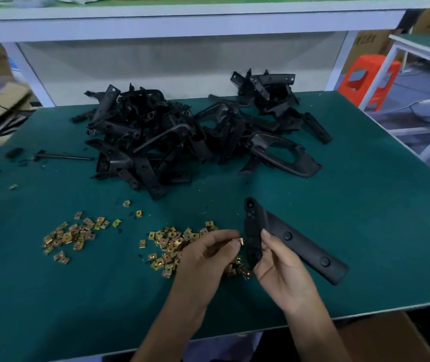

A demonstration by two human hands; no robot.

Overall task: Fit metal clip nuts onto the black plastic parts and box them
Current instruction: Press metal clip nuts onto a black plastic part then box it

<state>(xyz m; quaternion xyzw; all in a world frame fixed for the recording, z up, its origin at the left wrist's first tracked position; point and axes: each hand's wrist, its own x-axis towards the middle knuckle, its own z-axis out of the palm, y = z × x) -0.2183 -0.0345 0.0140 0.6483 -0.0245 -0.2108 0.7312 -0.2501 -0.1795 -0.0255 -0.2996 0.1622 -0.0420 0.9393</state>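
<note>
Hands (201,259): part (300,246), likely nut (238,241); heap (156,131) behind

green bench top (365,231) — black specks at its left end | thin black rod (65,157) lying flat near the left edge, small black lump (14,152) just beside its end | white shelf (182,24) overhead | orange plastic stool (368,79) on floor at right, beside white table frame (401,50) | white-tipped cable (422,102) on floor nearby
</note>
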